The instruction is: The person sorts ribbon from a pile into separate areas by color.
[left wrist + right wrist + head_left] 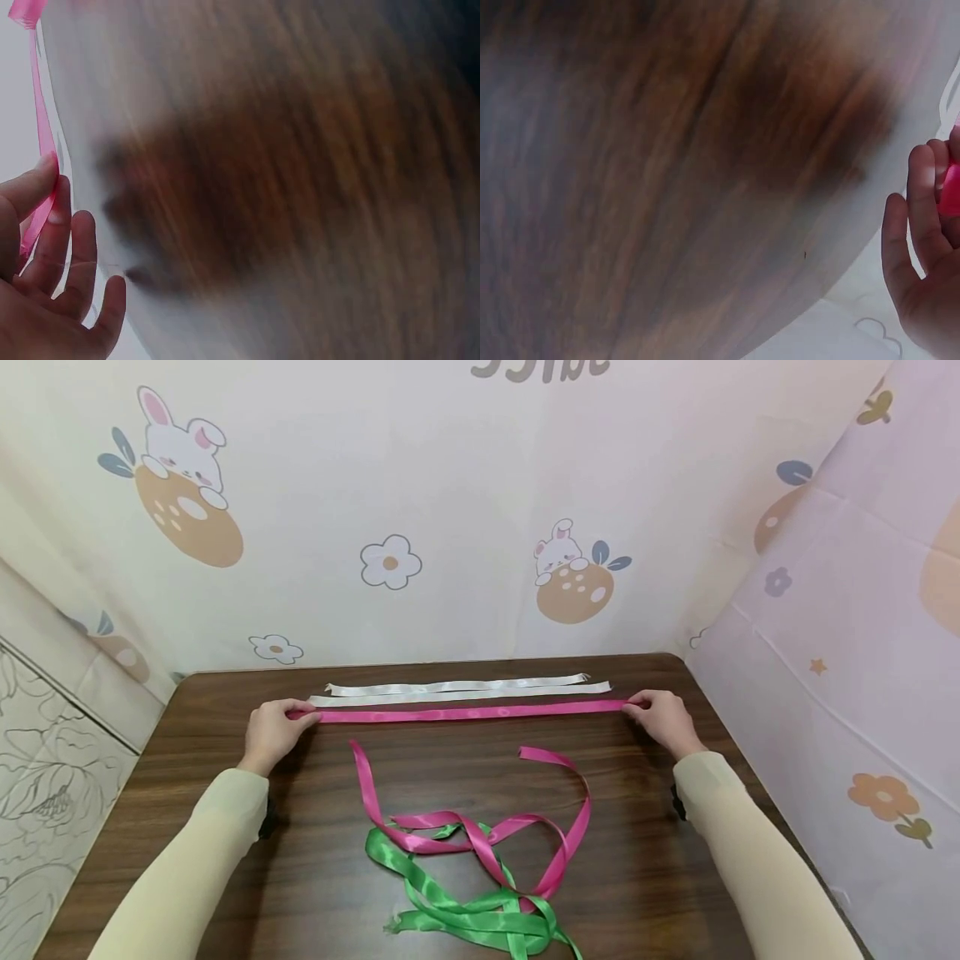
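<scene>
A pink ribbon (465,713) is stretched straight and level across the far part of the table. My left hand (274,731) pinches its left end between thumb and fingers, and in the left wrist view the ribbon (43,127) runs out past the thumb. At the other end my right hand (664,720) pinches the ribbon; a bit of pink shows at the fingers in the right wrist view. Just beyond it lie two white ribbons (450,697), side by side and nearly parallel to it.
Nearer on the brown wooden table (315,860), a loose pink ribbon (577,818) curls over a tangled heap of green ribbon (480,927). A curtain (465,485) printed with rabbits and flowers hangs behind the table's far edge.
</scene>
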### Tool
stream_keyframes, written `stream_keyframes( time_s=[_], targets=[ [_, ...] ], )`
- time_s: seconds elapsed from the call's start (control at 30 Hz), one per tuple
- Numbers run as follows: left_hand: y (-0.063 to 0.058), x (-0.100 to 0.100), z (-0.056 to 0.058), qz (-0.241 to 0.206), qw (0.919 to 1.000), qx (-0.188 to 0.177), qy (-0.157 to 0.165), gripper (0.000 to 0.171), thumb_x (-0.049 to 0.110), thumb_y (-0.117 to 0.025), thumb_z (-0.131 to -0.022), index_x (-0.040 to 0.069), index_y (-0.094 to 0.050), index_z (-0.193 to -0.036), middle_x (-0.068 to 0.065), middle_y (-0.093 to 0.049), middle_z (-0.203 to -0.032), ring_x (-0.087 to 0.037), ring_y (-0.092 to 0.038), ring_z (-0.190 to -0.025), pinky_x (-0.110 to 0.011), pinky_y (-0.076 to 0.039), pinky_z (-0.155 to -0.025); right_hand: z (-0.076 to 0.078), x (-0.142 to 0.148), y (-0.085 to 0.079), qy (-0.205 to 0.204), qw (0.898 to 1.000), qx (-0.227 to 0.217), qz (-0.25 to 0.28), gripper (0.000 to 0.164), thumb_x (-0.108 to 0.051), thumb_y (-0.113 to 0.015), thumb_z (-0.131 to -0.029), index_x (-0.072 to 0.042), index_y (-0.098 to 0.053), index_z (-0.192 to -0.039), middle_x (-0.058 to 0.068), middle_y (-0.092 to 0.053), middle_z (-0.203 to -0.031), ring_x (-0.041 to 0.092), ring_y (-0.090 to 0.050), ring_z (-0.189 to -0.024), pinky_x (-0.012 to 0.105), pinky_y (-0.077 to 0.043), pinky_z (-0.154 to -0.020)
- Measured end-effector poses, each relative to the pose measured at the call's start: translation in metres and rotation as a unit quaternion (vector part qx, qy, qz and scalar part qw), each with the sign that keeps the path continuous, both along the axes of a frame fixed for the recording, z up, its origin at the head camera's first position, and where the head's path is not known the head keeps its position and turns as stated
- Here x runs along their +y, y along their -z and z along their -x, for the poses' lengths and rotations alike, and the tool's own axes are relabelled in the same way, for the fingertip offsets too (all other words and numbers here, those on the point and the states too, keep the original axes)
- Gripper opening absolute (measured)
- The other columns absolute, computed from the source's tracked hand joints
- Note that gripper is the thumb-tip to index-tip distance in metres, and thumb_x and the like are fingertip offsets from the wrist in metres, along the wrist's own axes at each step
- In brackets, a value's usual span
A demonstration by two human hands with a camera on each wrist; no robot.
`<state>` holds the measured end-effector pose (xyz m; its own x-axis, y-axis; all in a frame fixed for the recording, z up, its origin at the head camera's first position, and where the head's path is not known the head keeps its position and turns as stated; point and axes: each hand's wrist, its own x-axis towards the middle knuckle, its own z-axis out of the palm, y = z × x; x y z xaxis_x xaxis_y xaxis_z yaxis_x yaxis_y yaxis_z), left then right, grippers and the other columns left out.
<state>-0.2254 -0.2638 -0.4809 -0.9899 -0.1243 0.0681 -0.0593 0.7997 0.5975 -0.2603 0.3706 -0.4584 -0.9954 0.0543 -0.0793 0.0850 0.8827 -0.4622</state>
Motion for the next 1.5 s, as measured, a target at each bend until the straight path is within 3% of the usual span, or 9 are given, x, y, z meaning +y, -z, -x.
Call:
stream_keyframes(
  time_s=[0.13,0.23,0.5,0.8,1.13,1.33,1.5],
  targets=[
    [0.000,0.001,0.000,0.010,0.9999,-0.008,-0.003,0.032,0.029,-0.076,-0.094,0.004,-0.078,-0.113,-0.027,-0.071,-0.124,-0.047,-0.063,-0.116,-0.059,-0.050,-0.096,0.002,-0.003,0.003,0.008,1.000,-0.010,-0.022,0.033,-0.035,-0.065,-0.101,-0.005,-0.073,-0.114,0.024,-0.072,-0.116,0.037,-0.063,-0.100,0.057,-0.047,-0.081],
    [0.001,0.002,0.000,0.015,0.9998,-0.009,-0.004,0.032,0.029,-0.076,-0.094,0.004,-0.078,-0.113,-0.028,-0.071,-0.124,-0.048,-0.063,-0.117,-0.060,-0.049,-0.097,0.004,-0.005,0.007,0.014,0.999,-0.012,-0.030,0.034,-0.036,-0.065,-0.101,-0.005,-0.073,-0.113,0.027,-0.070,-0.122,0.042,-0.062,-0.108,0.065,-0.046,-0.089],
    [0.008,0.001,0.000,0.026,0.9994,0.014,-0.015,0.031,0.031,-0.077,-0.093,0.005,-0.078,-0.109,-0.025,-0.074,-0.117,-0.050,-0.064,-0.114,-0.063,-0.039,-0.100,0.009,-0.007,0.014,0.028,0.999,-0.016,-0.036,0.032,-0.035,-0.066,-0.100,-0.005,-0.072,-0.109,0.024,-0.071,-0.115,0.038,-0.062,-0.100,0.058,-0.047,-0.084],
    [0.011,-0.002,-0.001,0.025,0.9991,0.019,-0.029,0.033,0.032,-0.078,-0.092,0.004,-0.077,-0.110,-0.026,-0.073,-0.118,-0.049,-0.064,-0.112,-0.059,-0.038,-0.093,0.011,-0.003,0.009,0.030,0.999,-0.034,-0.020,0.037,-0.036,-0.066,-0.100,-0.003,-0.068,-0.116,0.026,-0.067,-0.119,0.042,-0.061,-0.109,0.060,-0.046,-0.091],
    [0.009,-0.004,-0.006,0.028,0.9990,0.021,-0.029,0.035,0.033,-0.079,-0.091,0.005,-0.076,-0.111,-0.027,-0.072,-0.120,-0.049,-0.063,-0.114,-0.062,-0.040,-0.097,0.010,0.000,0.008,0.015,0.999,-0.045,-0.007,0.041,-0.035,-0.067,-0.100,0.001,-0.065,-0.121,0.028,-0.064,-0.119,0.039,-0.057,-0.102,0.058,-0.047,-0.091],
    [0.002,-0.005,-0.010,0.031,0.9986,0.034,-0.025,0.038,0.034,-0.082,-0.088,0.004,-0.077,-0.111,-0.027,-0.073,-0.117,-0.047,-0.064,-0.107,-0.063,-0.043,-0.096,0.006,0.007,0.003,0.011,0.999,-0.031,-0.017,0.042,-0.033,-0.068,-0.100,0.002,-0.064,-0.122,0.027,-0.064,-0.115,0.038,-0.056,-0.099,0.056,-0.048,-0.091],
    [-0.008,-0.006,-0.012,0.035,0.9979,0.050,-0.020,0.037,0.031,-0.083,-0.087,0.003,-0.076,-0.109,-0.026,-0.074,-0.111,-0.043,-0.064,-0.101,-0.061,-0.042,-0.093,0.001,0.010,-0.010,0.006,0.999,-0.008,-0.039,0.041,-0.032,-0.067,-0.100,0.001,-0.063,-0.124,0.030,-0.058,-0.127,0.045,-0.056,-0.111,0.063,-0.047,-0.092]
  ],
)
